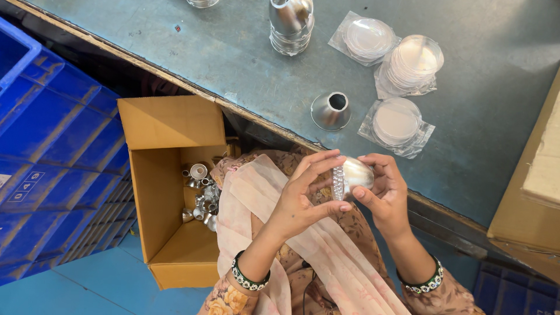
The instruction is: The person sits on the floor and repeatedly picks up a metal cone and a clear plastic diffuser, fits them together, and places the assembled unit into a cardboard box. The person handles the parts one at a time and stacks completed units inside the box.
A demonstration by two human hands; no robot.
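Both my hands hold a small shiny metal reflector cup (353,175) over my lap, just below the table's front edge. My left hand (306,195) pinches its ribbed clear front lens with thumb and fingers. My right hand (384,192) cups the metal body from the right. Another silver cone-shaped reflector (331,110) stands on the grey table (233,64) a little beyond my hands, its hole facing up.
Plastic bags of clear round discs (398,122) (413,64) (366,38) lie on the table at the right. A stack of metal reflectors (291,24) stands at the back. An open cardboard box (169,186) with several metal parts sits on the floor at left, beside blue crates (52,146). A cardboard carton (534,192) is at the right edge.
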